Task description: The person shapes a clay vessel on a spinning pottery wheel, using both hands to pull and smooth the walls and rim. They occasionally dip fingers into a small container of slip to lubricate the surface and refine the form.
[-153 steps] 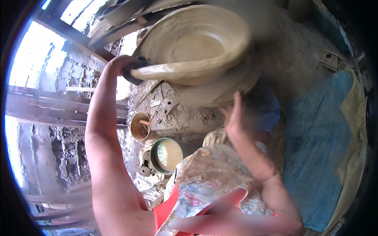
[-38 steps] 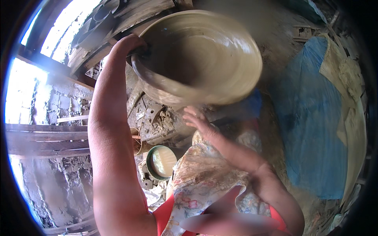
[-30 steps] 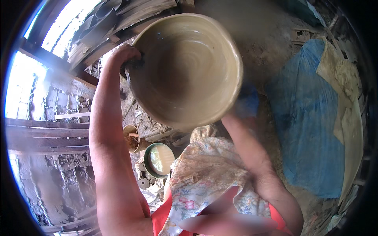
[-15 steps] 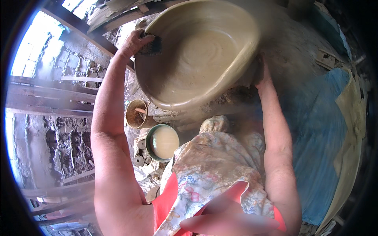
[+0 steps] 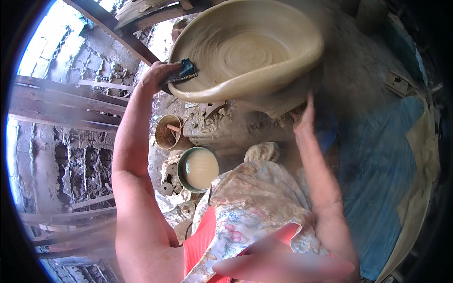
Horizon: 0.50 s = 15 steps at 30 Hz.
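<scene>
A large wet clay basin (image 5: 245, 52) with an uneven, wavy rim is at the top of the view. Its inner floor carries ring-shaped marks. My left hand (image 5: 163, 75) is closed on a dark cloth (image 5: 186, 70), which lies over the basin's left rim. Beneath the basin is a grey clay-smeared base (image 5: 278, 106). My right hand (image 5: 306, 115) is at the near right edge of that base, one finger stretched upward and the others spread toward it. Whether those fingertips press on the base is hard to see.
Below the basin's left side stand a green-rimmed bucket of cloudy liquid (image 5: 202, 170) and a brown pot with sticks (image 5: 168, 132). Blue sheeting (image 5: 377, 188) lies to the right. Wooden beams (image 5: 113, 28) cross the upper left. A stained floral apron (image 5: 259, 198) covers my lap.
The basin's rim has changed its position, with the low near edge now higher in view. My right hand has shifted down and left. The cloth in my left hand now folds over the rim.
</scene>
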### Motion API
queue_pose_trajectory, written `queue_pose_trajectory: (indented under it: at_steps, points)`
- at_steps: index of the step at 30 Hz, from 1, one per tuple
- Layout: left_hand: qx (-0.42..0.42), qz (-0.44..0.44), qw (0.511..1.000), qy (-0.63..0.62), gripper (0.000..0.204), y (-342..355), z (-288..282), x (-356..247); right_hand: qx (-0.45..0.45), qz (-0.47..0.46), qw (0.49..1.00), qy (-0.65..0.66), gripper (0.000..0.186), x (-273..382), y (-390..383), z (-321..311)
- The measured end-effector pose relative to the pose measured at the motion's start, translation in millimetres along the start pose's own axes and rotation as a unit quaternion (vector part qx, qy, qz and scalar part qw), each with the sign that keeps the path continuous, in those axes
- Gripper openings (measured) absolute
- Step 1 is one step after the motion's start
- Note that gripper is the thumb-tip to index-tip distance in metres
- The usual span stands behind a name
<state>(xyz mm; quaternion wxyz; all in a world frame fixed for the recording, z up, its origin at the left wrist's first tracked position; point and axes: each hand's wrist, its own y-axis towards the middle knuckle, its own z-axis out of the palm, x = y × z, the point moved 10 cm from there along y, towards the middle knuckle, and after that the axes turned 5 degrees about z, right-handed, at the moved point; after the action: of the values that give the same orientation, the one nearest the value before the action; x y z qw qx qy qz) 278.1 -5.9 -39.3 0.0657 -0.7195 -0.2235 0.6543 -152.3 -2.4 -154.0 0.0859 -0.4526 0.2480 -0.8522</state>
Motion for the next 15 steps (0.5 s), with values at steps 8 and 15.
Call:
queue_pose_trajectory:
  at_steps: [8,15]
  points:
    - [0.117,-0.034,0.985,0.124,0.023,79.4,-20.9,-32.3,0.03,0.033,0.999,-0.009,0.085,-64.0,-52.2,38.3]
    - [0.049,-0.055,0.933,0.351,0.019,155.2,-4.3,-94.7,0.148,0.117,0.978,-0.094,0.05,-105.9,-63.0,43.7]
